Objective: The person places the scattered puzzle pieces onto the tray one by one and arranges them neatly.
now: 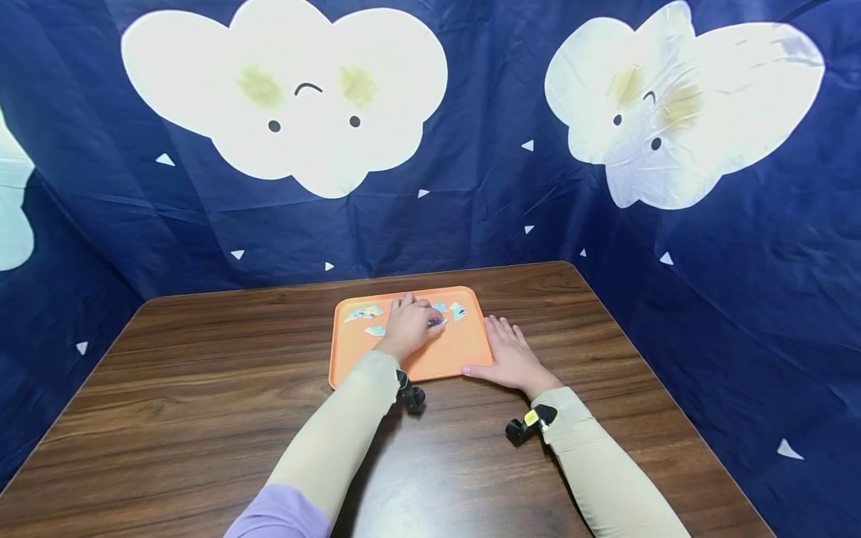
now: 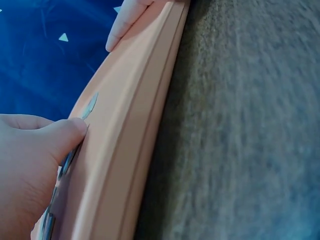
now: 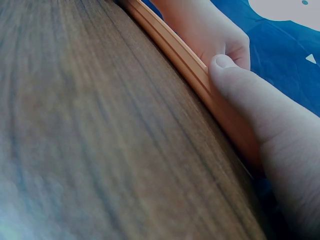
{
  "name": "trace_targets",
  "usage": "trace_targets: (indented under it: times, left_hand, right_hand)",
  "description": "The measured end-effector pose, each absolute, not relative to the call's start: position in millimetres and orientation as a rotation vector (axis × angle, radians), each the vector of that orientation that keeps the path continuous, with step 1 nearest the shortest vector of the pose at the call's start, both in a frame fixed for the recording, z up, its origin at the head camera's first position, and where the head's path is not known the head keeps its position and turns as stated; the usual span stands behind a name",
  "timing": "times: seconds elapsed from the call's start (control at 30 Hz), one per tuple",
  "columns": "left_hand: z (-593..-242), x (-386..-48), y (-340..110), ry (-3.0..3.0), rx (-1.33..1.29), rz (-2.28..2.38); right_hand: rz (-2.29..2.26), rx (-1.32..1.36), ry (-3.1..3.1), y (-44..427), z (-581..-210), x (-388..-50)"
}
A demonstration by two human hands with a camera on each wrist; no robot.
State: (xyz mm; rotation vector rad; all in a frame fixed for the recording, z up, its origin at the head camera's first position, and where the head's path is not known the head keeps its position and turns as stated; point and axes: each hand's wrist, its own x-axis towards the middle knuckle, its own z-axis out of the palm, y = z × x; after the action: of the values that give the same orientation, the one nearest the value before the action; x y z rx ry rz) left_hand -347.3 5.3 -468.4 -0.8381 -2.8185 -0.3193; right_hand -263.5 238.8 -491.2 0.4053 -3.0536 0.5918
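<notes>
On the orange tray point(image 1: 363, 362) lie several flat puzzle pieces printed in light blue and white. My left hand point(image 1: 409, 326) reaches over the tray's middle, its thumb and fingers pinching a dark-and-light puzzle piece point(image 1: 437, 322). In the left wrist view, the thumb point(image 2: 70, 132) sits against the edge of a piece point(image 2: 90, 106); the other fingertips are hidden. Against the tray's right side lies my right hand point(image 1: 510, 355), fingers extended, with the thumb point(image 3: 225, 67) on the front right corner of the rim.
A joined-looking cluster of pieces point(image 1: 364, 313) lies at the tray's back left, with a loose piece point(image 1: 375, 330) below it. Another piece point(image 1: 458, 311) lies at the back right. The wooden table point(image 1: 202, 403) meets a dark blue curtain point(image 1: 484, 224) with clouds behind.
</notes>
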Motion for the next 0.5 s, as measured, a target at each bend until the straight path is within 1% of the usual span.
trace_targets:
  times: [0.5]
  left_hand:
    - [-472.7,-342.3,8.6,-2.821,-0.773,-0.329]
  right_hand:
    - [0.592,0.396,-3.072,240.3,-496.7,-262.6]
